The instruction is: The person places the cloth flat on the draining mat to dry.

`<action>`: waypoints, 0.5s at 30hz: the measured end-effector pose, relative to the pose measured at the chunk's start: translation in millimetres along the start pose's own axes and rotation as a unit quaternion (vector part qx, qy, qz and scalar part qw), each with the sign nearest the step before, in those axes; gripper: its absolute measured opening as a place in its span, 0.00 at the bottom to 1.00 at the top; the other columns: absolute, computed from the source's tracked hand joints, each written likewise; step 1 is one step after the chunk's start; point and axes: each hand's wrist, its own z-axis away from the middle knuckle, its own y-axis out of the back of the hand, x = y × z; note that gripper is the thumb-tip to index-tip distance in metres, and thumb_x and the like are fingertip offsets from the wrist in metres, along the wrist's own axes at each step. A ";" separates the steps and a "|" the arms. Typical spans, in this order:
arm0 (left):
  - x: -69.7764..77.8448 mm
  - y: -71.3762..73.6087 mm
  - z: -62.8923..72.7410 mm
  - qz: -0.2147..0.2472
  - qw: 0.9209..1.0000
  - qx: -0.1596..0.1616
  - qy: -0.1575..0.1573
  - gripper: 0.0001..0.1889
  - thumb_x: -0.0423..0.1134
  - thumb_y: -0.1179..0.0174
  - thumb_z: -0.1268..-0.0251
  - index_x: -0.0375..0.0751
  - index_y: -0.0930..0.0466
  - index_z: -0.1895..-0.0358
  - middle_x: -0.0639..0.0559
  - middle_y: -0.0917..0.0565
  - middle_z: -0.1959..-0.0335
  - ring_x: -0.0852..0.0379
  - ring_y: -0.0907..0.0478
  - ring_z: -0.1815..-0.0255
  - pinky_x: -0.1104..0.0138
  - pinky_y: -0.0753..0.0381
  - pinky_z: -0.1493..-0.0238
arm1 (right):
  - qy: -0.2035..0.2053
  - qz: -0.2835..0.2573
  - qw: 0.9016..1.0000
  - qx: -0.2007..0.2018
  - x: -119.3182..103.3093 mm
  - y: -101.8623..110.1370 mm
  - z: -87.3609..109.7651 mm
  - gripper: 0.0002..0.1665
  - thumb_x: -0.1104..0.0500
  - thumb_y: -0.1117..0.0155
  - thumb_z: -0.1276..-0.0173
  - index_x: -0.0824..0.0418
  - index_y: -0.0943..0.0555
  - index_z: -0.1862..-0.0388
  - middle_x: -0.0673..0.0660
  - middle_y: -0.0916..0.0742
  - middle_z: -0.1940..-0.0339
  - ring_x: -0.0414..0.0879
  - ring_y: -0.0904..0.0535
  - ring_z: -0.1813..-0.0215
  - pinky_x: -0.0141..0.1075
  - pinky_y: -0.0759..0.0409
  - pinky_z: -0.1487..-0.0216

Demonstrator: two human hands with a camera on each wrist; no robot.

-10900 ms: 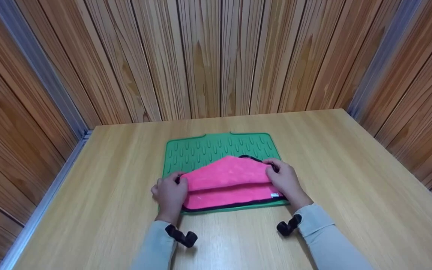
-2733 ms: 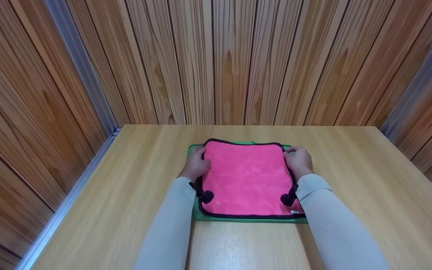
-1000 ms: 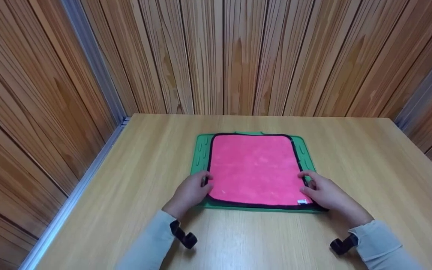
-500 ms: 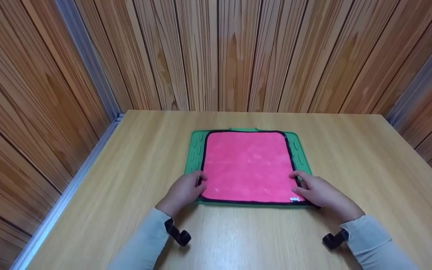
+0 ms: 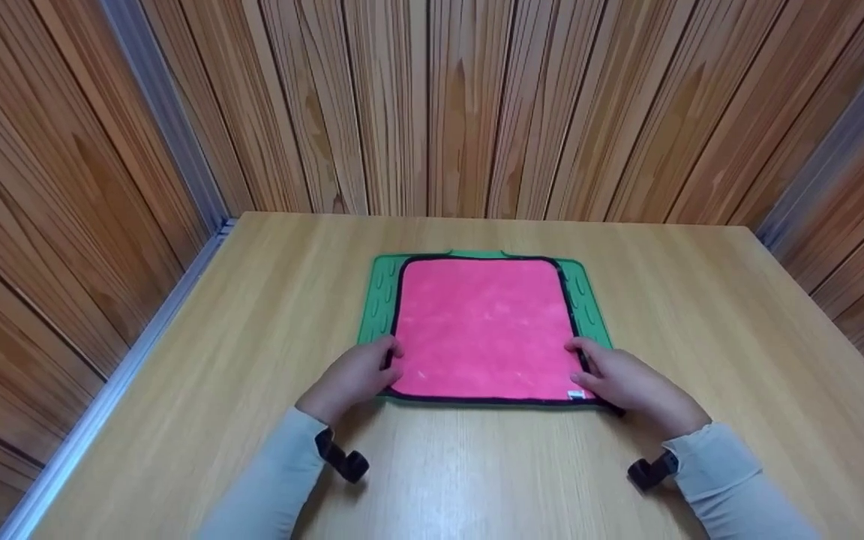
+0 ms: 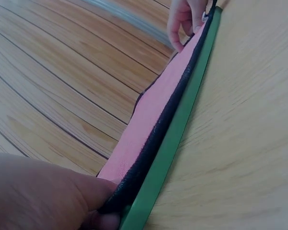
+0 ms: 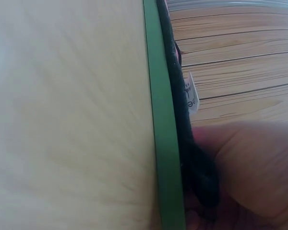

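Note:
A pink cloth (image 5: 481,330) with a black border and a small white tag (image 5: 575,394) lies spread out flat on a green mat (image 5: 589,315) with raised ridges. My left hand (image 5: 353,379) pinches the cloth's left edge close to the near corner, thumb on top; in the left wrist view a fingertip shows below the black border. At the opposite edge, by the tag, my right hand (image 5: 623,382) pinches the border between thumb and fingers. The right wrist view has the black border (image 7: 180,105) bunched at the thumb, above the mat's green side (image 7: 163,124).
The mat sits on a light wooden table (image 5: 462,480). Wood-panelled walls (image 5: 462,105) stand behind it and at both sides, with a metal strip (image 5: 102,405) along the left edge. A black wrist device (image 5: 342,457) hangs at each cuff.
Several seconds ago the cloth was partly folded over; it now lies flat. Both hands have come from its far part back to the near corners. Over the last second they hold still there.

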 end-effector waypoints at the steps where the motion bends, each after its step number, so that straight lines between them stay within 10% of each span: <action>1: 0.4 0.4 0.5 -0.002 1.000 -0.001 0.003 0.11 0.37 0.34 0.16 0.47 0.18 0.38 0.46 0.12 0.48 0.51 0.21 0.50 0.56 0.15 0.42 | -0.001 0.001 1.000 0.000 -0.3 0.1 -0.2 0.36 0.54 0.36 0.13 0.65 0.32 0.15 0.64 0.17 0.53 0.55 0.21 0.51 0.53 0.19 0.41; 5: -0.4 -0.4 0.1 -0.013 1.000 -0.001 0.002 0.11 0.37 0.34 0.16 0.47 0.19 0.38 0.46 0.13 0.50 0.52 0.21 0.53 0.59 0.16 0.46 | -0.008 -0.005 1.000 0.000 0.1 0.6 -0.6 0.36 0.53 0.35 0.13 0.63 0.32 0.15 0.59 0.21 0.59 0.53 0.22 0.53 0.49 0.23 0.45; 15: -6.8 0.9 -1.0 -0.007 1.000 0.000 -0.010 0.09 0.36 0.35 0.16 0.47 0.19 0.41 0.48 0.15 0.56 0.53 0.23 0.57 0.61 0.20 0.52 | -0.005 -0.016 1.000 0.005 1.2 -4.0 -3.5 0.34 0.53 0.36 0.12 0.63 0.30 0.16 0.74 0.18 0.24 0.60 0.20 0.34 0.66 0.22 0.21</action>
